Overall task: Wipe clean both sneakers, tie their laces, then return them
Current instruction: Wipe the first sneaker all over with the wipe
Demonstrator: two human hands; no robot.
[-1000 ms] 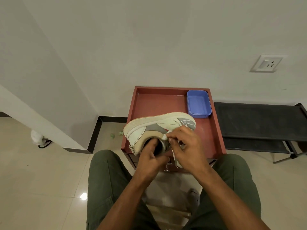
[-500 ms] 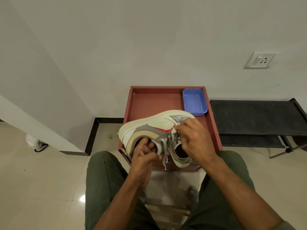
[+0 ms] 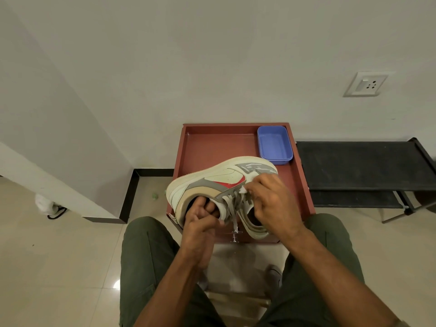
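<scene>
L grip (image 3: 200,223) holds sneaker (image 3: 212,182) w/ fingers inside collar; R grip (image 3: 271,204) pinches wipe (image 3: 243,190) at laces (image 3: 232,204). Risk: hard rubbing twists shoe loose

My sneaker (image 3: 219,182) looks like smooth, faintly glossy leather with flat woven cloth laces (image 3: 232,204). The far blue tray (image 3: 274,145) is shiny plastic. The red-brown bench (image 3: 212,147) top is matt. The floor (image 3: 47,256) tiles are glossy; my trousers (image 3: 146,256) are matt cloth.

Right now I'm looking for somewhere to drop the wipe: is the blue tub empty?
Empty, as far as shows: the blue tub in the red tray's far right corner shows only its bare floor.
</scene>
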